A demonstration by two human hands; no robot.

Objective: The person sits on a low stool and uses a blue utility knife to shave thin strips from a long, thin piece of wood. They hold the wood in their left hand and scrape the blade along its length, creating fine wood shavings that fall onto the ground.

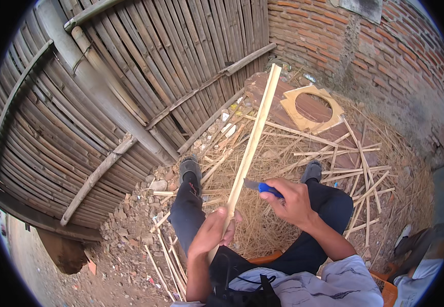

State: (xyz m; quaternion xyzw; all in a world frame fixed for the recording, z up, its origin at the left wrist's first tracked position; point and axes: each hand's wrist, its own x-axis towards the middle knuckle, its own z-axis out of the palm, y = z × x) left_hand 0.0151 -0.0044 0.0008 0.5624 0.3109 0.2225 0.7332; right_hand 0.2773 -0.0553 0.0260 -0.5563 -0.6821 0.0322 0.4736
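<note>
A long pale split bamboo strip (257, 130) slants up and away from my lap, its far end near the brown board. Around its lower part my left hand (212, 230) is closed, thumb on top. My right hand (292, 200) grips the blue handle of a knife (255, 185). The blade points left, and its tip is at the strip's right edge, above my left hand. Whether the blade touches the bamboo I cannot tell. The strip's lowest end runs down beside my left wrist and is partly hidden.
Thin bamboo strips (368, 174) lie scattered at right, with more strips (170, 261) at lower left. A cut-out cardboard piece (289, 106) rests on a brown board (258, 87). A bamboo fence (181, 61) and brick wall (324, 36) stand behind. Another person (421, 256) sits at lower right.
</note>
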